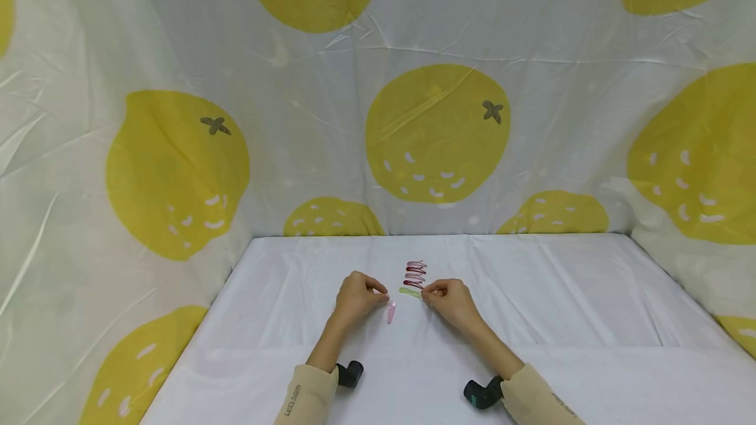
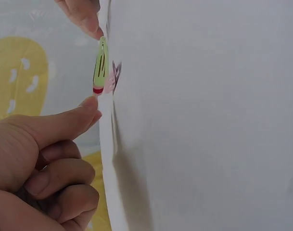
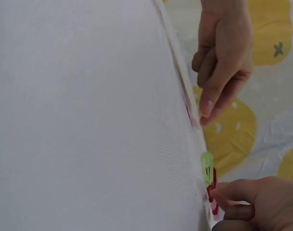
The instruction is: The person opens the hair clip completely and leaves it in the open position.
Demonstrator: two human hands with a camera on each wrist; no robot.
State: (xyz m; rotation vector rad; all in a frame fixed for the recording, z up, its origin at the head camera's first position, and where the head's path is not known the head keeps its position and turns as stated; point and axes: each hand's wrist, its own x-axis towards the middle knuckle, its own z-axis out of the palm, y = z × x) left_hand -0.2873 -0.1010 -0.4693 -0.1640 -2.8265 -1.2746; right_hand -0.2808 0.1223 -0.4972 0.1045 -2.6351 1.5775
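A light-green snap hair clip (image 1: 409, 292) lies at the near end of a short column of red and pink hair clips (image 1: 415, 274). My right hand (image 1: 451, 300) pinches the green clip's right end between thumb and fingertips; the contact is small and partly hidden. To the left, my left hand (image 1: 358, 297) has thumb and forefinger tips together, the other fingers curled, as the left wrist view shows. Nothing is visible in its fingers. Just below those fingertips a pink hair clip (image 1: 391, 312) lies by itself on the cloth.
A white cloth covers the table (image 1: 590, 307), with creases running across it. Behind and on both sides hangs a pale curtain (image 1: 319, 130) printed with yellow lemons. Black wrist-worn devices (image 1: 483, 393) sit beside both beige sleeves (image 1: 310, 392).
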